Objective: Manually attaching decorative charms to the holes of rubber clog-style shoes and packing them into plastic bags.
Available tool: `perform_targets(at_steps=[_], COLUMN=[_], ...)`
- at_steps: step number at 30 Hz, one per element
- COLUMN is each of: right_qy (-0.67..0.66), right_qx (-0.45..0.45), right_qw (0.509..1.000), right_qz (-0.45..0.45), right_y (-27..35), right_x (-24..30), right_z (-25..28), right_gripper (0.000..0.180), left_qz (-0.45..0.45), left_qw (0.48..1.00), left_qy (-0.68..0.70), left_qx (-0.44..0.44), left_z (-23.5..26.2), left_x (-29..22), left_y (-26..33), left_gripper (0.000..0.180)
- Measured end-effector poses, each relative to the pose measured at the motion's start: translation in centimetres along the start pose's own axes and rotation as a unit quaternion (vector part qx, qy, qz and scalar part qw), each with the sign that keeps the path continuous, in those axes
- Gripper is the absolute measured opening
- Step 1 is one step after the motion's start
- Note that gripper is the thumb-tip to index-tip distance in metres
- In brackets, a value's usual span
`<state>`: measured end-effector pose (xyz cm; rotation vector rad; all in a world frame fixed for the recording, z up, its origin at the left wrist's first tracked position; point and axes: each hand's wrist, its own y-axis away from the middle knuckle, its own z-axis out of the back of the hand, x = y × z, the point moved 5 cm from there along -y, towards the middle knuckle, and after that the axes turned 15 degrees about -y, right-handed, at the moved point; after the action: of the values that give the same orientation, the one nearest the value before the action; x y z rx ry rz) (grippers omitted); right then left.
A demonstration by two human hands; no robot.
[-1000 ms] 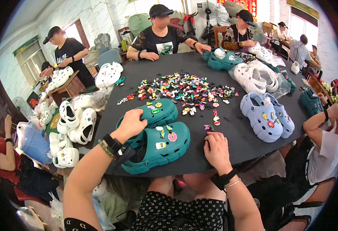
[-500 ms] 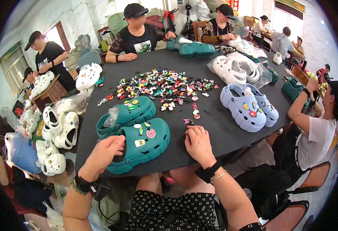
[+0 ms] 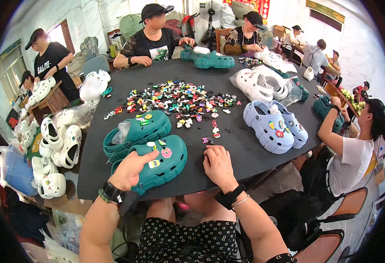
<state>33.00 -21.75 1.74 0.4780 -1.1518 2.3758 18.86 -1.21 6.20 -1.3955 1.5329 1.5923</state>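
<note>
My left hand [image 3: 130,172] is on the near green clog [image 3: 170,164], its thumb stretched over the top beside the charms and its fingers out of sight behind the upper. The clog bears a pink donut charm [image 3: 166,153] and several others. Its mate, another green clog [image 3: 157,125] with charms, lies just beyond, with clear plastic in its opening. My right hand [image 3: 219,166] rests on the table, fingers curled together and fingertips hidden. Just ahead of those fingers lie a small bow-shaped charm [image 3: 206,140] and a short row of charms [image 3: 215,129].
A heap of shoe charms [image 3: 175,98] spreads over the black table [image 3: 245,171]. Light-blue clogs [image 3: 273,127] with charms stand at the right, bagged white clogs [image 3: 256,85] behind them. White clogs [image 3: 67,147] are piled at the left. Several people work around.
My left thumb has moved from the near clog's opening onto its top, beside the charms. My right hand stays at about the same spot. The whole view has shifted slightly.
</note>
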Motion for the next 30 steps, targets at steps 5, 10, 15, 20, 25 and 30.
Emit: perform_targets(at_steps=[5,10,15,20,25,30], right_qy=[-0.002,-0.027,-0.171,-0.078,-0.092,-0.148], right_qx=[-0.001,-0.026,-0.006,0.094,0.117,0.048], right_qw=[1.000,0.999,0.967,0.980,0.969,0.964], right_qz=[-0.003,-0.010,-0.188,-0.155,-0.197,-0.216], right_y=[0.0,0.1,-2.0,-4.9,-5.0,-4.3], right_x=[-0.1,-0.6,-4.5,-7.6,-8.2,-8.6], right_z=[0.2,0.2,0.4,0.0,0.4,2.3], right_gripper=[0.013,0.026,0.047,0.040,0.031,0.020], left_qz=[-0.091,-0.157,-0.175,-0.184,-0.206,-0.159], left_qw=[0.985,0.893,0.950,0.954,0.930,0.981], left_qy=[-0.125,-0.367,-0.216,-0.179,-0.243,-0.056], left_qx=[-0.076,-0.207,-0.142,-0.153,-0.182,-0.099], left_z=[-0.3,0.7,2.2,2.9,1.7,0.6], left_x=[-0.3,-2.1,0.5,1.6,0.2,1.6], left_y=[1.7,3.6,3.1,3.0,3.8,4.0], left_gripper=[0.039,0.043,0.047,0.046,0.042,0.034])
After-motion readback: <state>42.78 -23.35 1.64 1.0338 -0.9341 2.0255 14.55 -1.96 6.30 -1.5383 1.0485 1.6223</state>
